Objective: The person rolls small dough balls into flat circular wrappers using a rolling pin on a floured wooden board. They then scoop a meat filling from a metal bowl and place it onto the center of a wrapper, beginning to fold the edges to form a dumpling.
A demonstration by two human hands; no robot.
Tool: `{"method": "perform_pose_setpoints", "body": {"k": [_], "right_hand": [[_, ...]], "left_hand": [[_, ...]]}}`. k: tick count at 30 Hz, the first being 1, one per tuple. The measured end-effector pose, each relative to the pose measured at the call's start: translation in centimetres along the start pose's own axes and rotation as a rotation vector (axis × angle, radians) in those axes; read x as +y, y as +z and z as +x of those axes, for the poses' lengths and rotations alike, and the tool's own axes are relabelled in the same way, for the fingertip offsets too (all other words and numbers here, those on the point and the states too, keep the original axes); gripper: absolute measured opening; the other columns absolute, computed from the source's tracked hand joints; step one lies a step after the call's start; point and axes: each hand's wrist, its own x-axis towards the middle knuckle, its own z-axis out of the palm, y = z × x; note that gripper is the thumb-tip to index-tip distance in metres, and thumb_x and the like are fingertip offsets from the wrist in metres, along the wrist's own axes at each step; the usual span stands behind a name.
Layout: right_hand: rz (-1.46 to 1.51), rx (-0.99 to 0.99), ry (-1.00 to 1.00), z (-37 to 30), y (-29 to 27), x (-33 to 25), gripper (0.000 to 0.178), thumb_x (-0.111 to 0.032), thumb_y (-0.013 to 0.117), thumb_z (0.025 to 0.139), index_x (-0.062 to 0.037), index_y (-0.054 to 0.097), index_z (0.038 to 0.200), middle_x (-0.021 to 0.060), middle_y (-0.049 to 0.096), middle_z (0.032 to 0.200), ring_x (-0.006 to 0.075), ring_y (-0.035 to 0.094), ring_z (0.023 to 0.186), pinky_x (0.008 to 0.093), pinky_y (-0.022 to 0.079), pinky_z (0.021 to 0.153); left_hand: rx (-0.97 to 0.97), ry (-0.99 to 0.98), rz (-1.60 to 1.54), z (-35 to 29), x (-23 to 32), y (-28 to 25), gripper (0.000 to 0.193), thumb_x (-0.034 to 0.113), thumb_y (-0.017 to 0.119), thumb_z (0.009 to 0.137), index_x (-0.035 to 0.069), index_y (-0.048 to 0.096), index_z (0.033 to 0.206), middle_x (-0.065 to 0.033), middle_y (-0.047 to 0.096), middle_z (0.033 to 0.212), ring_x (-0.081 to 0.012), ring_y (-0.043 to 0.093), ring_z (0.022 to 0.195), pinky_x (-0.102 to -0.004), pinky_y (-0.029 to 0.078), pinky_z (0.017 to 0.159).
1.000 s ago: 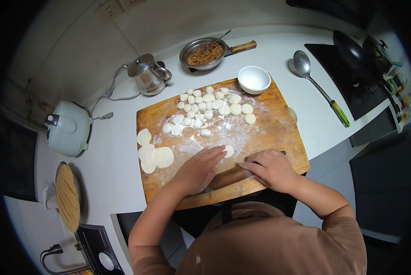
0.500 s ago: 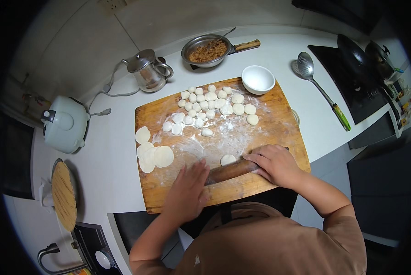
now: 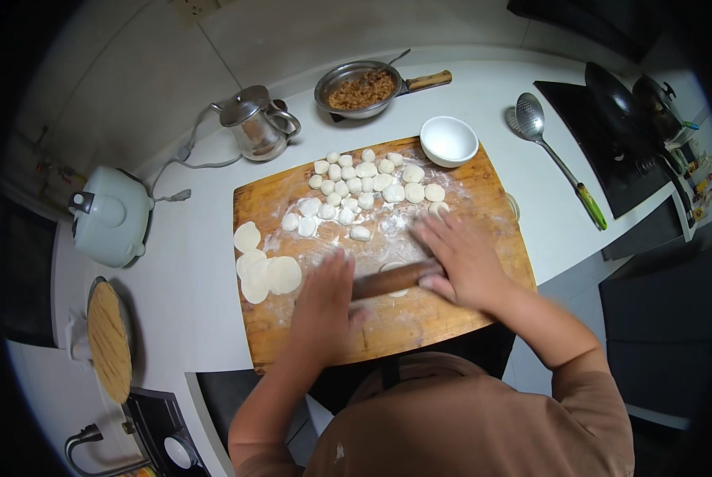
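The white table [image 3: 189,262] carries a big wooden cutting board [image 3: 483,207] dusted with flour, and the person stands over its near edge, rolling dough. On the far half of the board sits a cluster of small dough pieces [image 3: 356,191], and at its left edge lie a few rolled wrappers [image 3: 265,270], flat and overlapping. The wooden rolling pin [image 3: 392,278] lies across the near half, slightly tilted, and a dough round [image 3: 393,270] peeks out from under it, mostly covered. To do this step well, I judge the pressure should stay light and even on both ends, the pin running over the edge of the round more than its middle, with flour enough underneath to keep it from sticking. The left hand [image 3: 324,306] lies flat on the pin's left end, its fingers [image 3: 336,266] stretched out and close together, pressing down rather than clasping. The right hand [image 3: 463,258] covers the right end the same way, palm down, its fingers [image 3: 431,234] spread open and reaching towards the nearest dough pieces; it is blurred, so I cannot tell whether the fingertips touch the board.
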Motion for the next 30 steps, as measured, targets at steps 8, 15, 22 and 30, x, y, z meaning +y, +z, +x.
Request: {"method": "perform_pose_setpoints", "body": {"k": [8, 15, 22, 30], "right_hand": [[-0.021, 0.025, -0.058, 1.6, 0.6, -0.5, 0.078, -0.050, 0.061, 0.088, -0.0055, 0.038, 0.147, 0.0165, 0.038, 0.153, 0.0372, 0.032, 0.143, 0.0492, 0.029, 0.116], [-0.006, 0.051, -0.004, 2.2, 0.8, 0.2, 0.075, -0.045, 0.062, 0.089, -0.0015, 0.039, 0.145, 0.0185, 0.039, 0.152, 0.0377, 0.032, 0.143, 0.0481, 0.030, 0.115], [0.112, 0.036, -0.119, -4.3, 0.7, -2.8, 0.064, -0.027, 0.071, 0.081, -0.0039, 0.049, 0.137, 0.0135, 0.057, 0.127, 0.0329, 0.052, 0.120, 0.0451, 0.042, 0.099], [0.159, 0.165, -0.140, -4.8, 1.1, -3.1, 0.040, -0.017, 0.066, 0.083, -0.0128, 0.063, 0.123, 0.0056, 0.062, 0.109, 0.0257, 0.058, 0.103, 0.0405, 0.046, 0.087]], "left_hand": [[0.046, -0.037, -0.041, -0.8, -0.9, 0.6, 0.079, 0.025, 0.068, 0.084, -0.004, 0.030, 0.148, -0.0254, 0.030, 0.155, -0.0393, 0.029, 0.144, -0.0510, 0.024, 0.117], [0.012, -0.052, -0.009, 1.7, -1.4, -1.1, 0.059, 0.020, 0.060, 0.092, 0.003, 0.040, 0.145, -0.0181, 0.038, 0.152, -0.0333, 0.038, 0.140, -0.0429, 0.031, 0.115], [0.010, 0.184, -0.244, 5.6, -0.1, -0.4, 0.034, 0.021, 0.069, 0.087, 0.010, 0.063, 0.118, -0.0128, 0.062, 0.119, -0.0339, 0.058, 0.111, -0.0406, 0.048, 0.094], [-0.161, 0.122, -0.263, 8.8, 1.4, -0.9, 0.014, 0.015, 0.074, 0.081, 0.011, 0.067, 0.093, -0.0072, 0.066, 0.091, -0.0289, 0.062, 0.092, -0.0401, 0.049, 0.080]]}}
